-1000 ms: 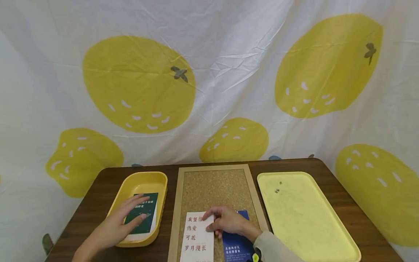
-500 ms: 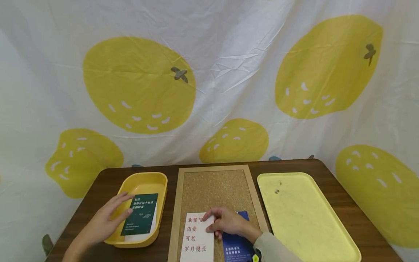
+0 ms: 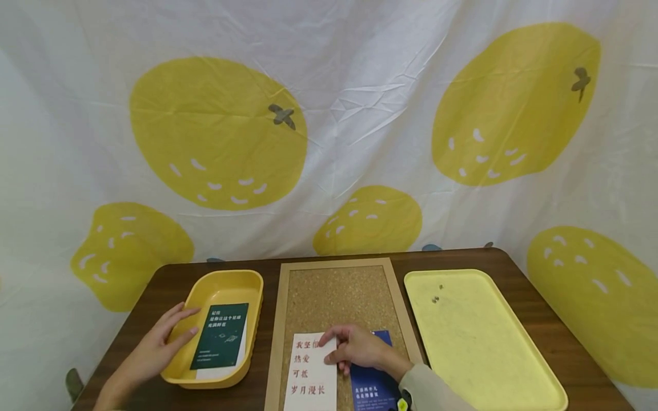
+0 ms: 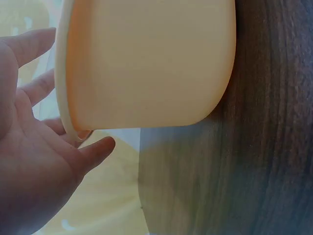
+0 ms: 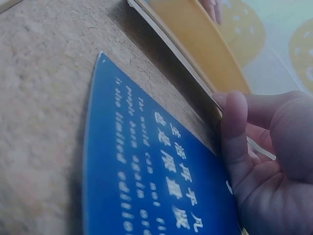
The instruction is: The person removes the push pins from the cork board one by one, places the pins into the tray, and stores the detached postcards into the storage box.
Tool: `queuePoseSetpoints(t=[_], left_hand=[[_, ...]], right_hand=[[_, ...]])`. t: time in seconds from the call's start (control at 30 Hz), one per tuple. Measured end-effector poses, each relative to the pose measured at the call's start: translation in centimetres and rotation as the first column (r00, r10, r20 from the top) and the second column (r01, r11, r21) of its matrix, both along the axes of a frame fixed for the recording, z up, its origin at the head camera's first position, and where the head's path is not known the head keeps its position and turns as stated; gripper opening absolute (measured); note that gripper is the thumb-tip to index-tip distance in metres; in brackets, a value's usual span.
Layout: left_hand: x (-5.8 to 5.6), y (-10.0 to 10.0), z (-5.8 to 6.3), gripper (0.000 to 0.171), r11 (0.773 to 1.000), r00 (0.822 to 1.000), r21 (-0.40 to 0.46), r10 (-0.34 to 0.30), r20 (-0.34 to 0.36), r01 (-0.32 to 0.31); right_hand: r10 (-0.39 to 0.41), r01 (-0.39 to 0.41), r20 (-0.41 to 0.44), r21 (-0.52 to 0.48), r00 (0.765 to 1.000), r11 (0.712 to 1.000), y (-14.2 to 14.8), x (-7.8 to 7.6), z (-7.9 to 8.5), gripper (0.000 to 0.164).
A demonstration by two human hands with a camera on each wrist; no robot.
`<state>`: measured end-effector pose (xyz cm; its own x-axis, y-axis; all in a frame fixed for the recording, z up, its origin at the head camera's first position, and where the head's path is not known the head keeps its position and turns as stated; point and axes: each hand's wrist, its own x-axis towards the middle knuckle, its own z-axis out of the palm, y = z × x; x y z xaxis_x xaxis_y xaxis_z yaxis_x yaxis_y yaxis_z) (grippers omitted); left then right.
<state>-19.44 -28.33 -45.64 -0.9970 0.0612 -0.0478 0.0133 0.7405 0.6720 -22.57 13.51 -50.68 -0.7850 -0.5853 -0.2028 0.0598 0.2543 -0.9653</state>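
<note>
My left hand (image 3: 154,345) is at the left side of a yellow plastic basin (image 3: 257,317), its fingers spread and relaxed near the rim. In the left wrist view, the thumb stands apart from the other fingers. A dark green card (image 3: 221,342) with white writing lies in the basin, over a white one. On the cork board (image 3: 334,297), a white card (image 3: 308,377) with red characters has its upper right edge pinched by my right hand (image 3: 360,345). A blue card (image 3: 372,388) lies partly beneath that hand and forearm, also seen in the right wrist view.
Right of the board is a pale yellow tray (image 3: 488,337) with a few tiny metal pieces (image 3: 436,299) near its far left corner. Everything stands on a dark wooden table (image 3: 154,297). Behind it hangs a white curtain (image 3: 360,131) printed with yellow fruit.
My left hand has drawn back leftward from above the green card to the basin's left rim, uncovering the card. The right hand and the white card look unmoved.
</note>
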Motion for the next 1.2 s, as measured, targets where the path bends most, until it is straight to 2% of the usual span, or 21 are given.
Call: queuePoseSetpoints(t=[0.17, 0.37, 0.7, 0.8, 1.03, 1.2], left_hand=[[-0.3, -0.5, -0.2, 0.061, 1.0, 1.0, 0.025, 0.018, 0.021, -0.018], [-0.6, -1.2, -0.7, 0.07, 0.998, 0.994, 0.051, 0.035, 0.101, -0.041], [-1.2, -2.3, -2.3, 0.075, 0.984, 0.971, 0.148, 0.059, 0.231, -0.095], [-1.2, -2.6, -2.7, 0.075, 0.978, 0.964, 0.187, 0.045, 0.261, -0.096], [-1.1, -3.0, -3.4, 0.074, 0.961, 0.958, 0.275, -0.058, 0.282, -0.023], [-1.1, -3.1, -3.7, 0.077, 0.955, 0.954, 0.296, -0.08, 0.289, -0.009]], right_hand=[[0.001, -0.001, 0.011, -0.01, 1.0, 1.0, 0.0, 0.0, 0.1, 0.028], [0.002, -0.002, 0.018, -0.017, 1.0, 1.0, 0.0, 0.1, 0.1, 0.027], [0.001, 0.0, 0.006, -0.007, 1.0, 1.0, 0.0, 0.1, 0.1, 0.027], [-0.002, 0.002, 0.008, -0.005, 1.0, 1.0, -0.1, 0.0, 0.0, 0.028], [-0.002, 0.002, 0.007, 0.001, 1.0, 1.0, 0.0, 0.0, 0.0, 0.027], [-0.005, 0.005, 0.006, 0.007, 1.0, 1.0, 0.0, 0.0, 0.0, 0.027]])
